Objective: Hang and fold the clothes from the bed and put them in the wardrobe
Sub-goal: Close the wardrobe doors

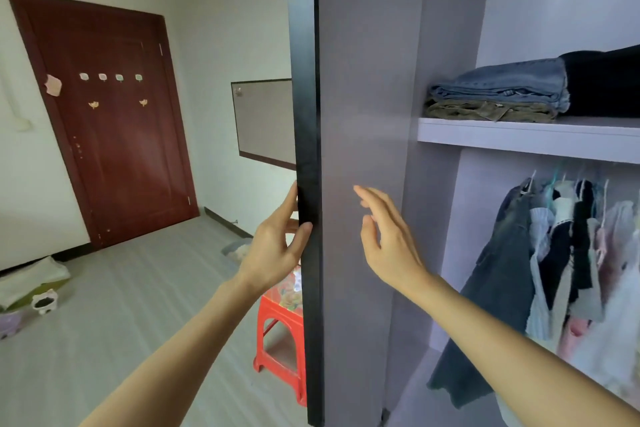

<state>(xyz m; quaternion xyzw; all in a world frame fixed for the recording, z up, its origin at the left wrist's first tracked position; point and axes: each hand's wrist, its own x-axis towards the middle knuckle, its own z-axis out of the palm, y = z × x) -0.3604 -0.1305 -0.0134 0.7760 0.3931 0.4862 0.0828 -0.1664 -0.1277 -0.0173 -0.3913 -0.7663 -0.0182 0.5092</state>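
We are gripping the black edge of the grey wardrobe door [360, 184] with our left hand [273, 250], our empty right hand [388, 243] spreading beside it, while right of both hands folded denim stack [498, 94] and hung garments [568, 253] suggest storage is nearly finished.

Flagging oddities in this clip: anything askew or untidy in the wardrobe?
Mostly tidy. The grey garment on the hanging rail trails lower than its neighbours; the folded jeans sit neatly on the shelf.
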